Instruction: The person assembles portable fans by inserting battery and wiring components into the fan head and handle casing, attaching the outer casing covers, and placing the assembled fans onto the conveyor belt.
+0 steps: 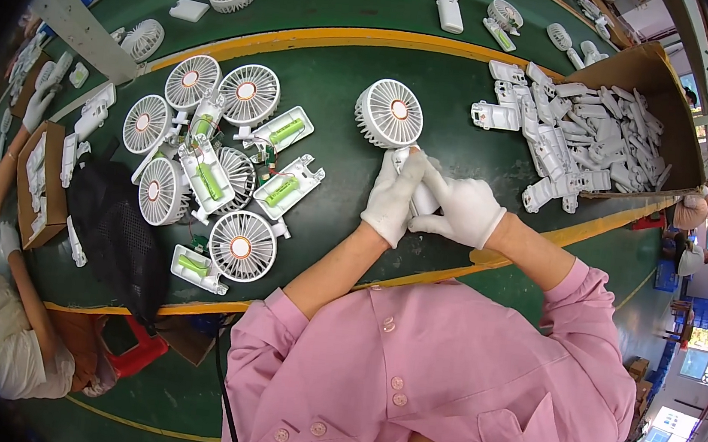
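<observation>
A white handheld fan with a round grille head lies on the green table in front of me. Both my hands wear white gloves and close around its handle. My left hand grips the handle from the left side, and my right hand clasps it from the right. The handle is mostly hidden between the gloves. To the left lies a cluster of several half-built white fans with open handles showing green batteries.
A cardboard box of white plastic handle shells sits at the right. A black mesh bag lies at the left. More fans rest beyond a yellow stripe. Another person in white gloves works at the far left.
</observation>
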Demonstrator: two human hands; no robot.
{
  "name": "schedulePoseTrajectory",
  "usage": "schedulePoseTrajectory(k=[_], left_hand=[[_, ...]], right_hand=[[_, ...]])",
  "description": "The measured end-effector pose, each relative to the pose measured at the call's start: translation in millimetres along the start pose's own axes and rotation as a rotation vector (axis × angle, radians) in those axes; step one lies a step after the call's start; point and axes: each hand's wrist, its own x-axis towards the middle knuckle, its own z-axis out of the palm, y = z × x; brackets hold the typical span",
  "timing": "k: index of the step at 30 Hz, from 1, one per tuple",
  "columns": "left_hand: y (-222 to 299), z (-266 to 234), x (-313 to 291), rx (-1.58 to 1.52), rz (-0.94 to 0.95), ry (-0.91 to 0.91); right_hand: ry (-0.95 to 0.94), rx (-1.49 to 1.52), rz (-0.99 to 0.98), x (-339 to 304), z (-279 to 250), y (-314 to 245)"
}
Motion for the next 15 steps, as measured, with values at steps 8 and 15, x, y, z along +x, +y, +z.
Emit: schedulePoseTrajectory(k=[8, 15], left_hand=[[4.5, -7.1, 8.2, -0.223, 0.042, -0.037], [13.1, -13.1, 3.9, -0.145, 0.079, -0.235]], right_hand=[[0.252, 0.562, 0.139, -2.8, 13.6, 4.4], [-0.02, 0.605, 0.27, 19.1, -5.3, -3.2]])
